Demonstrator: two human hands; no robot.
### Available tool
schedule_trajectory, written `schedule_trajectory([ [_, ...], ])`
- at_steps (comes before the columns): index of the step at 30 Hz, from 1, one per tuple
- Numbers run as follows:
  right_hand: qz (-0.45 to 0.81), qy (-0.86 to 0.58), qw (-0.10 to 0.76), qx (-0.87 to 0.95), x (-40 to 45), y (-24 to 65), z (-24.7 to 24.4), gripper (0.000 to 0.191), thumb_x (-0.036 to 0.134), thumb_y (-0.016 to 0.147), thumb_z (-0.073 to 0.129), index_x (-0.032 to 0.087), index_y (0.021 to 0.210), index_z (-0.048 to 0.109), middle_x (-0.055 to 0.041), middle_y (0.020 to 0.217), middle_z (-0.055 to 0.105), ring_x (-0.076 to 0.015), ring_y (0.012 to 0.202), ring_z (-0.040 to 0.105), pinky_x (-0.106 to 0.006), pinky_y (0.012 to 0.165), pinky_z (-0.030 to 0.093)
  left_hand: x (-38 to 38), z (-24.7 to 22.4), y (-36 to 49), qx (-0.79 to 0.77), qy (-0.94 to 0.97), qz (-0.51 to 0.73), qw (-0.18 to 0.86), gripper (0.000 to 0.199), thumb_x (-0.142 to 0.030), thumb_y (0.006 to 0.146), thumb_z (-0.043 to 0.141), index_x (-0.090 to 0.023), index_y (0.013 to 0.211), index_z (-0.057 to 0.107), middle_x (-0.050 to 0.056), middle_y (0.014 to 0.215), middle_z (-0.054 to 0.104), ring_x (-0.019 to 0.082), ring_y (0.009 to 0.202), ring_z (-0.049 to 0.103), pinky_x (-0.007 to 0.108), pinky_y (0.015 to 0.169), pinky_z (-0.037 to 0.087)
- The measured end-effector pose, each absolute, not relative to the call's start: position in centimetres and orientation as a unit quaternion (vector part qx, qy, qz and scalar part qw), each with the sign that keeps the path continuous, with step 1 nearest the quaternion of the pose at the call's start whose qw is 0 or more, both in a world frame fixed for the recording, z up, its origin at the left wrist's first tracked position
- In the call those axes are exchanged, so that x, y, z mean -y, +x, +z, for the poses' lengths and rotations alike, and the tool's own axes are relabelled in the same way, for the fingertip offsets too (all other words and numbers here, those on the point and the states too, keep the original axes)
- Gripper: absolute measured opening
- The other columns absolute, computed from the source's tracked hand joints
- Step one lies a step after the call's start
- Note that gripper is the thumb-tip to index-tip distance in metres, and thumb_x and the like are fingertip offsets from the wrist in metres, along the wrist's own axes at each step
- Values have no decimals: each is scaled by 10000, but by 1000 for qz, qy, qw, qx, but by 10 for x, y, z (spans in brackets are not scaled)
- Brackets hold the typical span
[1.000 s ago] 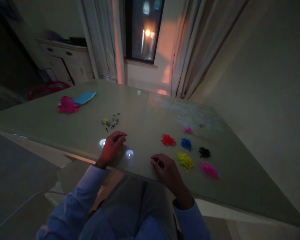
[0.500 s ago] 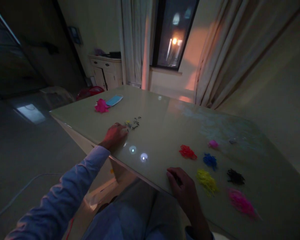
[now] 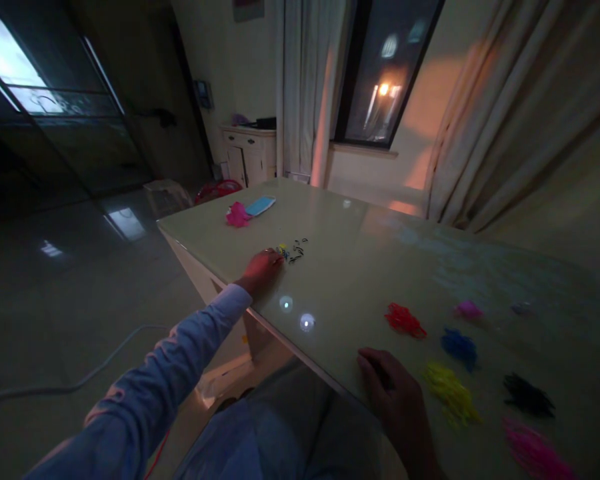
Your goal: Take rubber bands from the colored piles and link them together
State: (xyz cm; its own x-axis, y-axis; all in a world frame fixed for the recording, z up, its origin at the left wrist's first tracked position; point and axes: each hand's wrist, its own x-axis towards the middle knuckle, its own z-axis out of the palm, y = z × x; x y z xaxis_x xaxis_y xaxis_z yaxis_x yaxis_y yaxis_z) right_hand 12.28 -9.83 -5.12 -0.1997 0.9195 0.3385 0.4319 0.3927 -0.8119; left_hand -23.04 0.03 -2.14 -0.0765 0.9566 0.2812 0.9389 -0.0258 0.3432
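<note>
My left hand (image 3: 264, 268) reaches over the table's near edge, its fingertips at a small scatter of mostly dark bands (image 3: 297, 251) with a yellow bit among them; what its fingers hold, if anything, is too small to tell. Curled on the tabletop near the front edge, my right hand (image 3: 391, 383) has its thumb against the fingers, and its inside is hidden. Beyond and beside it lie separate piles: red (image 3: 405, 320), blue (image 3: 459, 347), yellow (image 3: 451, 395), black (image 3: 529, 395) and pink (image 3: 537, 448).
A blue face mask (image 3: 261, 206) and a crumpled pink item (image 3: 237, 215) lie at the table's far left. Toward the right are a small pink bundle (image 3: 469, 309) and a clear item (image 3: 521, 307). Behind the table (image 3: 350, 267) stand a cabinet (image 3: 253, 157) and curtains.
The camera view has turned left, so the table and both hands appear farther right. My left hand stays beside the dark scatter, its fingers slightly shifted. My right hand remains curled on the table.
</note>
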Motion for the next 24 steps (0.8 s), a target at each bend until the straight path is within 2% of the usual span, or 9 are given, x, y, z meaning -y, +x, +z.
schedule_trajectory([
  [5, 284, -467, 419, 725, 98, 123, -53, 225, 406, 896, 588, 230, 878, 726, -68, 822, 734, -210, 732, 691, -287, 654, 544, 20, -18, -207, -681, 640, 350, 63, 320, -343, 923, 468, -167, 899, 735, 110, 918, 713, 205, 833, 638, 309, 768, 491],
  [9, 280, -469, 420, 725, 100, 121, -50, 216, 389, 900, 583, 223, 884, 721, -66, 823, 730, -204, 736, 684, -288, 666, 532, 43, -12, -174, -617, 557, 484, 273, 369, -486, 869, 546, -167, 887, 731, 74, 836, 718, 157, 648, 600, 281, 605, 472],
  [12, 280, -468, 420, 726, 101, 120, -47, 210, 371, 903, 579, 220, 878, 722, -59, 816, 729, -194, 720, 678, -276, 651, 520, 55, -6, -153, -568, 477, 547, 388, 379, -510, 813, 621, -155, 880, 734, 77, 850, 717, 120, 581, 548, 270, 546, 435],
  [17, 279, -466, 421, 726, 102, 119, -46, 192, 336, 907, 579, 208, 891, 721, -59, 829, 728, -185, 736, 675, -264, 665, 510, 64, 7, -133, -515, 419, 583, 469, 359, -468, 765, 702, -133, 883, 753, 85, 858, 711, 96, 572, 512, 253, 532, 402],
  [24, 309, -476, 436, 698, 101, 119, -46, 187, 324, 896, 594, 193, 898, 727, -52, 823, 728, -170, 722, 669, -246, 644, 499, 71, 15, -107, -466, 418, 579, 523, 287, -393, 792, 707, -124, 872, 767, 86, 848, 732, 91, 574, 521, 240, 549, 394],
])
